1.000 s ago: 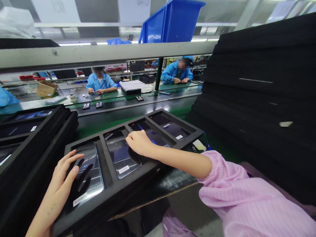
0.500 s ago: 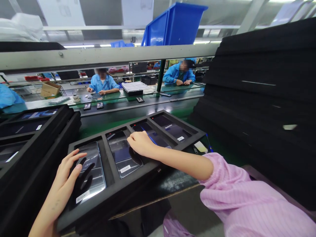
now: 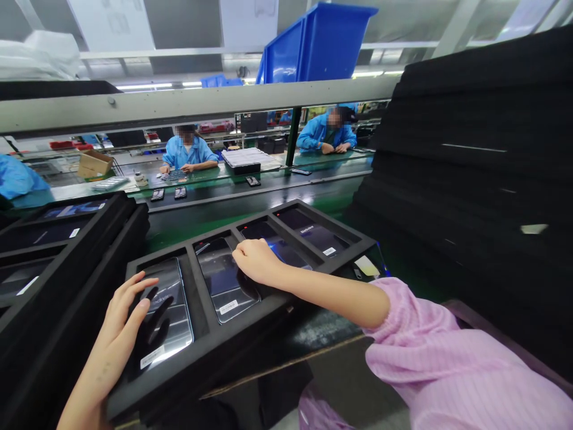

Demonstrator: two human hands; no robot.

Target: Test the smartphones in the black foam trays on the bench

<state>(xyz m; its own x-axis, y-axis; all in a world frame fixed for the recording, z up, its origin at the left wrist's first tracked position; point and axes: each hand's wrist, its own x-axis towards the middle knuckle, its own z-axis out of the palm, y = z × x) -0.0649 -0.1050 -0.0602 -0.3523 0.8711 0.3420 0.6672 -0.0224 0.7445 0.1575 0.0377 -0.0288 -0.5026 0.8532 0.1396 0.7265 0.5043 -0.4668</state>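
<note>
A black foam tray (image 3: 210,352) with several compartments lies before me, a smartphone in each one in view. Over the leftmost phone (image 3: 172,322) hovers my left hand (image 3: 123,313), fingers spread, with their dark reflection on its glossy screen. My right hand (image 3: 259,261) is curled closed above the second phone's (image 3: 219,278) right edge; its fingertips are hidden, so what they grip or press cannot be seen. Behind that hand, the third phone (image 3: 284,248) shows a blue glow. The rightmost phone (image 3: 308,230) has a lit brand name on its screen. White labels sit on several screens.
More foam trays with phones (image 3: 45,251) are stacked at left. A tall dark stack (image 3: 465,179) stands at right. Beyond the green belt (image 3: 188,221), people in blue (image 3: 190,152) work at a bench. A blue bin (image 3: 317,45) rests on the overhead shelf (image 3: 201,101).
Both hands keep nearly the same pose and place. On the third phone, the blue line has turned into a softer glow. The whole view has shifted slightly.
</note>
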